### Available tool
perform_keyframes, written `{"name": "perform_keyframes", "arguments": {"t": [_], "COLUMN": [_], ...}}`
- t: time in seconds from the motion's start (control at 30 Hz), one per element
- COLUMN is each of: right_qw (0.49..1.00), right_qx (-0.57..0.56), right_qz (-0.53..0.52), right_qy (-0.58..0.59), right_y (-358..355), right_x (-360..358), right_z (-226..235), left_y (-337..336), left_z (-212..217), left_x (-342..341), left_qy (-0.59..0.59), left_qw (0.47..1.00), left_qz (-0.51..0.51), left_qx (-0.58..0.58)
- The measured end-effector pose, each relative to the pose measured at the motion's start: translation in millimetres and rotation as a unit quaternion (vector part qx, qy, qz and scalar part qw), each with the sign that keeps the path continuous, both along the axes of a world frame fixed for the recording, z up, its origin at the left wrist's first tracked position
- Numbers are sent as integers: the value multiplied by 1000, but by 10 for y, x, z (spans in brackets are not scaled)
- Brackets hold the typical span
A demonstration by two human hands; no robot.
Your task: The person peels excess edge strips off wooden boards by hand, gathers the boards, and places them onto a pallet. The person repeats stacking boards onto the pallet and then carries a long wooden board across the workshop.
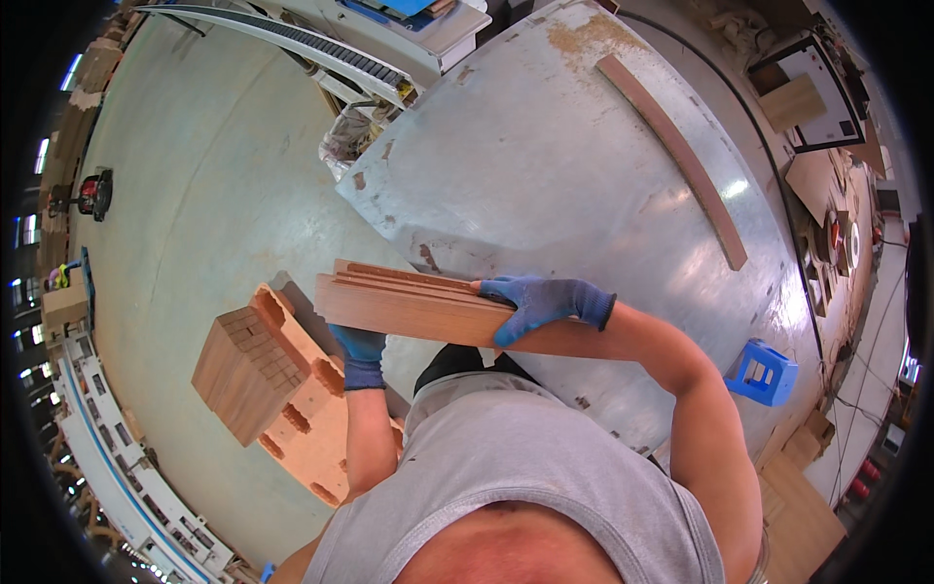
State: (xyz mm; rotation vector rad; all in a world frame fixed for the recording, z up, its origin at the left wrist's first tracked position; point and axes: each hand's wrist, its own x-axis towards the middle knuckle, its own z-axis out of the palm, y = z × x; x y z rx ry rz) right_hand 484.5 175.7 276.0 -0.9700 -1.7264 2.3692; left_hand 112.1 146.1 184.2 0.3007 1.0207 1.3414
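Both my hands wear blue gloves and hold a bundle of long flat wooden strips [389, 302] at the near edge of a grey metal table [545, 165]. My right hand [545, 302] grips the bundle from above at its right end. My left hand [360, 355] supports it from below near the middle, partly hidden by the strips. The bundle's left end juts out past the table over the floor.
A stack of short wooden strips [248, 370] stands on an orange pallet [311, 438] at my lower left. One long brown strip [671, 156] lies on the table's far right. A blue plastic stool [764, 375] stands on the right; a conveyor machine [311, 49] stands behind the table.
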Motion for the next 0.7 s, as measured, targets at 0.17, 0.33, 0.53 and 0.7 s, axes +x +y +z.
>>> {"name": "perform_keyframes", "arguments": {"t": [0.17, 0.33, 0.53, 0.7], "right_qw": [968, 855, 684, 668], "right_qx": [200, 415, 515, 499], "right_qz": [-45, -196, -280, -291], "right_qy": [-142, -241, -434, -469], "right_y": [-63, -400, -717, -770], "right_x": [179, 179, -102, -80], "right_z": [267, 525, 82, -338], "left_y": [497, 1392, 2992, 3018], "left_z": [-87, -323, -33, 116], "left_x": [-53, 140, 423, 677], "left_qy": [744, 139, 340, 384], "left_qw": [587, 943, 752, 802], "left_qz": [-154, -178, -494, -383], "left_qx": [280, 245, 276, 252]}}
